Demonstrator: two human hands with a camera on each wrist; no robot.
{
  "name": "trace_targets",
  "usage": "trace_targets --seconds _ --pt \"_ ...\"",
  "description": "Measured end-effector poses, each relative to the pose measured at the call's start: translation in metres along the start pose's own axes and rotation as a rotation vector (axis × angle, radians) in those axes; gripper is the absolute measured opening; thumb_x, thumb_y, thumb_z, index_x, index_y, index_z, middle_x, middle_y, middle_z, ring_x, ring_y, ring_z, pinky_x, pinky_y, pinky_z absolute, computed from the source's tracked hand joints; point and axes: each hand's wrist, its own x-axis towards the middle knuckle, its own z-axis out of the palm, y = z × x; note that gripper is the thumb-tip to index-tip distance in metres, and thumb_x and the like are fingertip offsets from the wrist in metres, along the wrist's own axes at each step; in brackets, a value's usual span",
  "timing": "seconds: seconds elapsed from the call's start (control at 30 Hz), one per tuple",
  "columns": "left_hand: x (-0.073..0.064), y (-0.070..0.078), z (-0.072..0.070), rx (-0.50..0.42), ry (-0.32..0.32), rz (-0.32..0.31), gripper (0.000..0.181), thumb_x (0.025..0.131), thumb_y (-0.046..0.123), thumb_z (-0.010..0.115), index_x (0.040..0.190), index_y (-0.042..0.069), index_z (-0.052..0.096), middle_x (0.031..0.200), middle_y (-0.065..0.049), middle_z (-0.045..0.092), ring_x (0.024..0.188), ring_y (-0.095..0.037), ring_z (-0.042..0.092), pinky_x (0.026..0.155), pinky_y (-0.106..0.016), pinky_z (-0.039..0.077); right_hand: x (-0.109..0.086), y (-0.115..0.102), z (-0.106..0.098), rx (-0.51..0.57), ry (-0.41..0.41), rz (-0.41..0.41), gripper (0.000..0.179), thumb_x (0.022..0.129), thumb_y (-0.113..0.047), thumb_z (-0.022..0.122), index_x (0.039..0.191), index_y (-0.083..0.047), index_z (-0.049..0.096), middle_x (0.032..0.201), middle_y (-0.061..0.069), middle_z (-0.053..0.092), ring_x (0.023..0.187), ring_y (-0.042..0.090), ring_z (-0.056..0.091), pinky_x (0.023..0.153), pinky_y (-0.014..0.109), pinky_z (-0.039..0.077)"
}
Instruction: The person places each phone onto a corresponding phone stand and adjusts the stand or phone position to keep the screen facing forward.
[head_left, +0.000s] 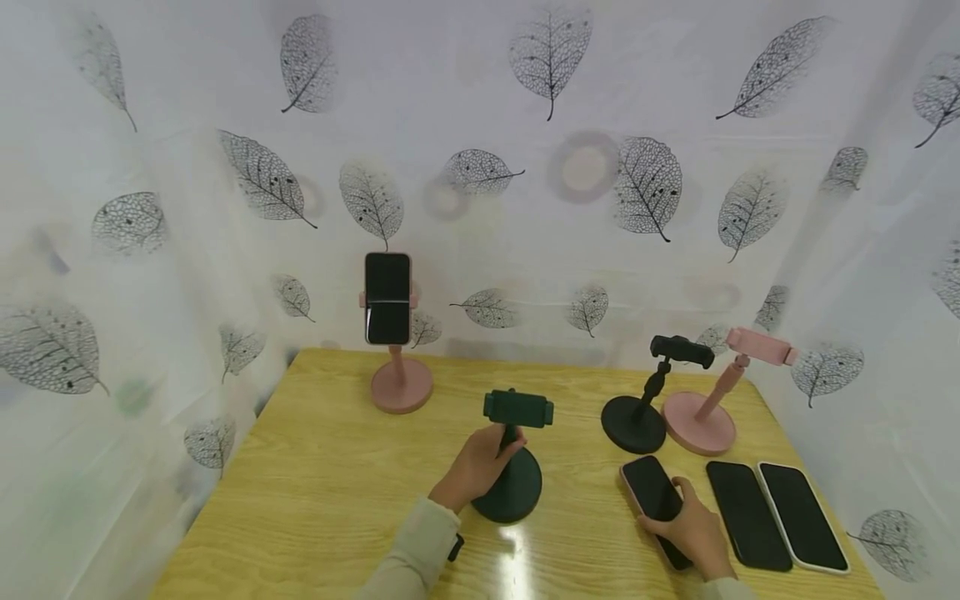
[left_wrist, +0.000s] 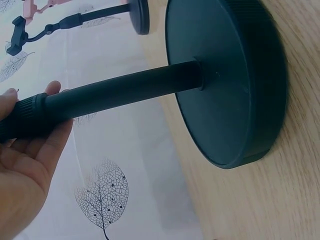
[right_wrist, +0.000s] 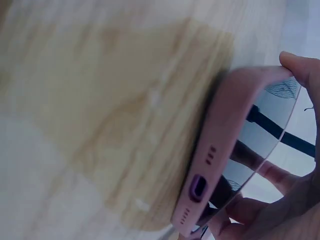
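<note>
My left hand (head_left: pixel 477 468) grips the upper stem of a dark green phone stand (head_left: pixel 517 410), whose round base (left_wrist: pixel 215 85) stands upright on the table. The stand's clamp at the top holds nothing. With my right hand (head_left: pixel 688 525) I hold a pink-edged smartphone (head_left: pixel 651 487) across its width, thumb on one long side and fingers on the other. Its dark screen faces up, and its charging port end (right_wrist: pixel 198 188) shows in the right wrist view, close over the table.
At the back left a pink stand (head_left: pixel 402 386) carries a dark-screened phone (head_left: pixel 387 298). A black stand (head_left: pixel 634 424) and another pink stand (head_left: pixel 700 423) are at the back right. Two more phones, one black (head_left: pixel 748 515) and one white-edged (head_left: pixel 802 517), lie at the right edge. A leaf-print curtain surrounds the wooden table (head_left: pixel 322 492).
</note>
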Motion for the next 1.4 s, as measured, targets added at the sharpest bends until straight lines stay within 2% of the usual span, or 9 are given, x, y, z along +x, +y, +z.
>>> trace_targets --seconds 0.2,0.4,0.67,0.9,1.03,1.17,1.4 --pt "0.0 0.001 0.0 0.0 0.003 -0.001 0.013 0.099 0.029 0.045 0.1 0.019 0.053 0.094 0.005 0.061 0.086 -0.006 0.058 0.076 -0.023 0.049 0.004 0.005 0.0 0.024 -0.029 -0.024 0.109 0.061 -0.057 0.081 0.134 0.006 0.029 0.118 0.042 0.05 0.09 0.043 0.061 0.071 0.049 0.051" --pt "-0.001 0.001 0.001 -0.007 0.0 0.0 0.014 0.099 0.03 0.045 0.099 0.019 0.053 0.093 0.005 0.061 0.086 -0.006 0.058 0.076 -0.024 0.049 0.007 0.011 0.001 0.08 -0.069 -0.031 0.109 0.068 -0.053 0.078 0.133 0.012 0.019 0.121 0.045 0.043 0.096 0.045 0.057 0.076 0.05 0.048" --pt "-0.001 0.001 0.003 -0.004 0.004 0.014 0.013 0.099 0.029 0.045 0.099 0.018 0.053 0.092 0.003 0.061 0.084 -0.005 0.057 0.074 -0.023 0.049 0.004 0.009 -0.002 0.09 -0.111 -0.026 0.115 0.065 -0.051 0.081 0.131 0.018 0.016 0.115 0.046 0.045 0.1 0.049 0.054 0.083 0.054 0.046" --pt "-0.001 0.001 0.003 -0.021 0.003 0.003 0.013 0.099 0.029 0.045 0.099 0.018 0.053 0.092 0.003 0.061 0.083 -0.006 0.057 0.074 -0.024 0.049 0.005 0.012 -0.001 0.096 -0.133 0.015 0.111 0.067 -0.052 0.079 0.125 0.024 0.022 0.11 0.043 0.047 0.097 0.047 0.055 0.079 0.052 0.048" --pt "-0.001 0.001 0.003 -0.017 0.007 0.004 0.013 0.099 0.029 0.046 0.1 0.018 0.053 0.091 0.005 0.06 0.083 -0.006 0.057 0.075 -0.024 0.049 0.007 0.014 0.0 0.092 -0.112 0.013 0.111 0.065 -0.054 0.079 0.125 0.023 0.028 0.112 0.042 0.049 0.096 0.046 0.056 0.079 0.052 0.048" --pt "-0.001 -0.001 0.004 -0.028 0.005 0.015 0.012 0.099 0.029 0.045 0.1 0.018 0.052 0.093 0.002 0.062 0.083 -0.005 0.057 0.074 -0.024 0.049 0.006 0.014 0.0 0.093 -0.058 0.005 0.111 0.064 -0.054 0.08 0.128 0.022 0.03 0.115 0.041 0.049 0.098 0.045 0.056 0.08 0.052 0.048" --pt "0.0 -0.004 0.003 -0.044 0.02 0.029 0.011 0.099 0.027 0.046 0.1 0.018 0.052 0.094 -0.001 0.063 0.084 -0.007 0.057 0.075 -0.025 0.049 0.005 0.007 -0.001 0.171 0.045 0.002 0.107 0.068 -0.05 0.079 0.135 0.015 0.026 0.124 0.04 0.045 0.106 0.049 0.052 0.085 0.056 0.045"
